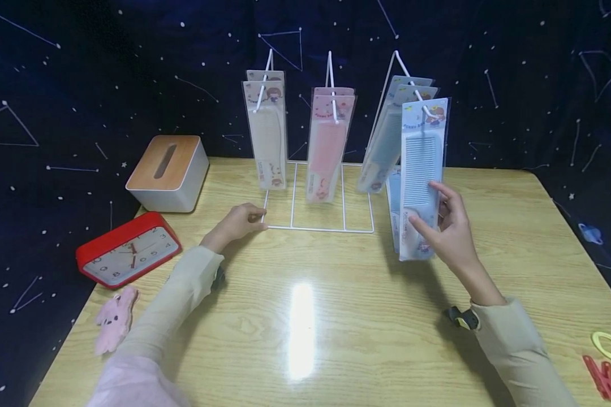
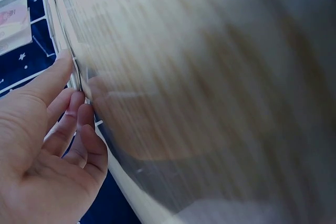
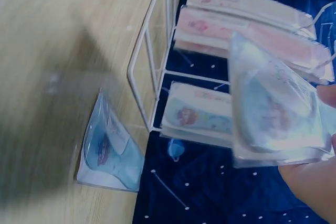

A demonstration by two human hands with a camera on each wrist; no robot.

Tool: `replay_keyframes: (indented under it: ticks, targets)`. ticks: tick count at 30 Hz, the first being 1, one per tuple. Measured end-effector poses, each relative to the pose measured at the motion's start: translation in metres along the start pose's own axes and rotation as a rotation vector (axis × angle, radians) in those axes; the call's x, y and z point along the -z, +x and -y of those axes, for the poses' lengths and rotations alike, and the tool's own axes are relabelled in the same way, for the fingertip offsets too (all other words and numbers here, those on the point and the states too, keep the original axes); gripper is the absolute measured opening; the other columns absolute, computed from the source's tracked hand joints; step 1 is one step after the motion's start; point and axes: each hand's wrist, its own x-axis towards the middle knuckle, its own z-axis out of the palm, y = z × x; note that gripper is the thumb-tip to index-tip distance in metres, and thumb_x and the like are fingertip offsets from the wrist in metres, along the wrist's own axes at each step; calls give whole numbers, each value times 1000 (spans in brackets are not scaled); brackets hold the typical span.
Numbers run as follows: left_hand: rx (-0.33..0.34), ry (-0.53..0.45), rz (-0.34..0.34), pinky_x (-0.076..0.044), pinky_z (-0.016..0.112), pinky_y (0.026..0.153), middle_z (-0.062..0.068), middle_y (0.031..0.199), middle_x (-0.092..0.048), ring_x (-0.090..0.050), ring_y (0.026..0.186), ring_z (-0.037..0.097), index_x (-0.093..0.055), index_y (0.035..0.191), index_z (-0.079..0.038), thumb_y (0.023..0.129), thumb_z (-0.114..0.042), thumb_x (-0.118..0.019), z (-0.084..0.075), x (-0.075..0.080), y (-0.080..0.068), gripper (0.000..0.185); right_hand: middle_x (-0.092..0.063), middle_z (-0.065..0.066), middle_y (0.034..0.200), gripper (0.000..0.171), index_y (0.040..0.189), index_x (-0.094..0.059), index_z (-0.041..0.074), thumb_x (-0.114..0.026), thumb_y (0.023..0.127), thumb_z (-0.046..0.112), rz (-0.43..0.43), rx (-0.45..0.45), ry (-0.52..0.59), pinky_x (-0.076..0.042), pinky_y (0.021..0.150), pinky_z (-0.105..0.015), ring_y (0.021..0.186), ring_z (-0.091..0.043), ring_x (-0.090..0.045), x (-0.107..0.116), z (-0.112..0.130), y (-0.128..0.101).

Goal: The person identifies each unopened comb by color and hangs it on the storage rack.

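Note:
My right hand (image 1: 450,229) pinches the lower part of a blue comb in a clear package (image 1: 421,169), thumb in front. The top of that package is at the tip of the right-hand hook, its hole hidden at this angle. Two more blue comb packs (image 1: 384,141) hang farther back on the same hook. Behind the held pack, another blue comb pack (image 3: 113,150) lies on the table. With thumb and fingertips my left hand (image 1: 241,220) holds the white wire rack (image 1: 321,229) at its front left corner.
Cream comb packs (image 1: 271,141) hang from the left hook, pink ones (image 1: 331,147) from the middle. Left on the table are a tissue box (image 1: 183,181), a red clock (image 1: 127,249) and a pink plush (image 1: 114,322). A yellow ring (image 1: 609,346) and red clip (image 1: 602,377) lie front right.

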Motion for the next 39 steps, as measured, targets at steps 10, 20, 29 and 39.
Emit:
replay_keyframes:
  ticks: [10, 20, 29, 39]
  targets:
    - [-14, -3, -7, -44, 45, 102, 22, 125, -55, -51, 116, 35, -50, 133, 5, 90, -16, -65, 1, -1, -1, 50, -46, 0, 119, 64, 142, -33, 11, -63, 87, -1, 81, -61, -92, -42, 82, -17, 101, -8, -49, -1, -26, 39]
    - [-16, -1, -6, -44, 45, 102, 22, 126, -54, -51, 117, 36, -49, 134, 4, 91, -18, -65, 2, -1, 0, 51, -41, -22, 134, 66, 144, -27, 14, -64, 89, 6, 173, -137, -143, -40, 98, -40, 114, -26, -44, 1, -42, 58]
    - [-10, -1, -5, -45, 45, 102, 22, 127, -54, -51, 117, 36, -49, 134, 4, 90, -18, -65, 1, 0, -2, 51, -42, -21, 135, 66, 144, -29, 4, -64, 89, 5, 177, -163, -201, -40, 97, -36, 116, -24, -42, 4, -62, 57]
    - [0, -5, -6, -44, 45, 103, 21, 128, -53, -50, 120, 37, -50, 134, 3, 90, -19, -66, 2, 0, 0, 51, -30, -33, 142, 72, 148, -22, 3, -64, 91, 17, 294, -297, -386, -35, 100, -62, 123, -52, -34, 15, -78, 55]
